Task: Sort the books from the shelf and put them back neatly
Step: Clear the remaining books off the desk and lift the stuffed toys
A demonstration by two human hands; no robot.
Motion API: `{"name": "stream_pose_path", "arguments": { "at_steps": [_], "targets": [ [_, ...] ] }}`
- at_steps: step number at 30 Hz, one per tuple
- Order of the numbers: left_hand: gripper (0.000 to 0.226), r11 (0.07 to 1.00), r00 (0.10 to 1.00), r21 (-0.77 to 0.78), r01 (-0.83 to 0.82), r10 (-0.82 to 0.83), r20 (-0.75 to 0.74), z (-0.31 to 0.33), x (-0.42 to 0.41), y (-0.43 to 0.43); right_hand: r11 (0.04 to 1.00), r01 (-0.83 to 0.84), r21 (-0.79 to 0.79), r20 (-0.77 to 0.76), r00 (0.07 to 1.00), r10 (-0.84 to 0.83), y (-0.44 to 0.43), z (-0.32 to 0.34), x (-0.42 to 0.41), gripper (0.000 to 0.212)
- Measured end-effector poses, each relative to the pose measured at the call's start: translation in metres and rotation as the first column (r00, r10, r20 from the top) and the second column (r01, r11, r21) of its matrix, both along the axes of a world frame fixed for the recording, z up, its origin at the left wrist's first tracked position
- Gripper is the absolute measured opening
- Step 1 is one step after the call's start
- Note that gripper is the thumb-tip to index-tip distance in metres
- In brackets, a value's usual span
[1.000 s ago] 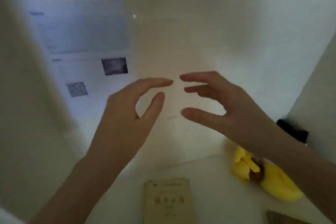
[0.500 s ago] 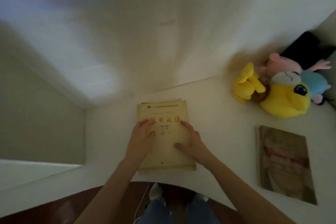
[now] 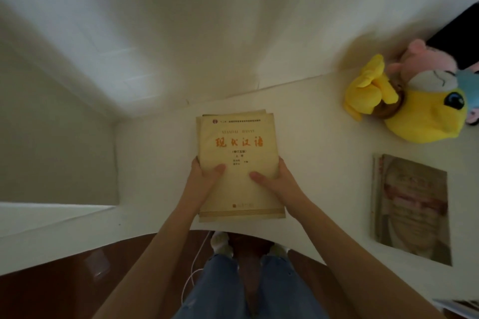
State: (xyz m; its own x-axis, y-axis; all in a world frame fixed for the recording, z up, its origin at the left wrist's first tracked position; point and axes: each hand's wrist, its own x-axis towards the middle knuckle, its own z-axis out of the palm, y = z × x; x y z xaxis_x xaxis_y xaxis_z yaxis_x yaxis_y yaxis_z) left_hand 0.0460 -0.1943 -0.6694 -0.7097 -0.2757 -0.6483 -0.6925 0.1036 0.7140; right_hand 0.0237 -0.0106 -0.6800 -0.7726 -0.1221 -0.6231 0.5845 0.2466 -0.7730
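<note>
A small stack of yellow books point(image 3: 237, 137) with red characters on the top cover lies flat on the white desk point(image 3: 324, 142), close to its front edge. My left hand point(image 3: 203, 179) grips the stack's left edge, thumb on the cover. My right hand point(image 3: 278, 181) grips the right edge the same way. A second book point(image 3: 412, 204) with a face on its cover lies flat farther right, on another book whose edge shows at its left.
A yellow plush toy point(image 3: 414, 109) with pink and blue plush behind it sits at the back right, next to a dark object point(image 3: 458, 33). White walls close the back and left. Below the desk edge are a wooden floor, my legs and a white cable point(image 3: 194, 264).
The view dropped from the empty white shelf compartment to the desk. Both hands came down onto the yellow stack and moved from lying on its cover to gripping its side edges.
</note>
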Motion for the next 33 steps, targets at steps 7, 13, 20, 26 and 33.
{"name": "stream_pose_path", "arguments": {
  "at_steps": [7, 13, 20, 26, 33],
  "targets": [
    [0.099, 0.972, 0.987, -0.173, 0.16, -0.156, 0.035, -0.004, -0.011, -0.007, 0.995, 0.077, -0.062, 0.043, 0.996, -0.074, 0.0, -0.001, 0.003, 0.08],
    [0.112, 0.998, 0.988, -0.056, -0.024, 0.032, 0.149, -0.023, -0.022, -0.021, 0.99, 0.082, -0.116, 0.06, 0.995, -0.076, 0.002, -0.002, 0.002, 0.082],
    [0.101, 0.964, 0.972, 0.124, -0.234, 0.229, 0.052, -0.007, -0.018, -0.006, 0.977, 0.06, -0.205, 0.079, 0.996, -0.044, 0.017, -0.005, 0.003, 0.075],
    [0.091, 0.949, 0.956, 0.139, -0.282, 0.29, -0.043, 0.004, 0.003, 0.003, 0.951, 0.004, -0.308, 0.06, 0.998, 0.015, 0.024, -0.005, 0.003, 0.072],
    [0.081, 0.956, 0.95, 0.173, -0.236, 0.264, -0.163, 0.036, 0.008, 0.006, 0.967, -0.078, -0.244, -0.078, 0.995, 0.06, 0.022, 0.014, -0.012, 0.093]
  ]
}}
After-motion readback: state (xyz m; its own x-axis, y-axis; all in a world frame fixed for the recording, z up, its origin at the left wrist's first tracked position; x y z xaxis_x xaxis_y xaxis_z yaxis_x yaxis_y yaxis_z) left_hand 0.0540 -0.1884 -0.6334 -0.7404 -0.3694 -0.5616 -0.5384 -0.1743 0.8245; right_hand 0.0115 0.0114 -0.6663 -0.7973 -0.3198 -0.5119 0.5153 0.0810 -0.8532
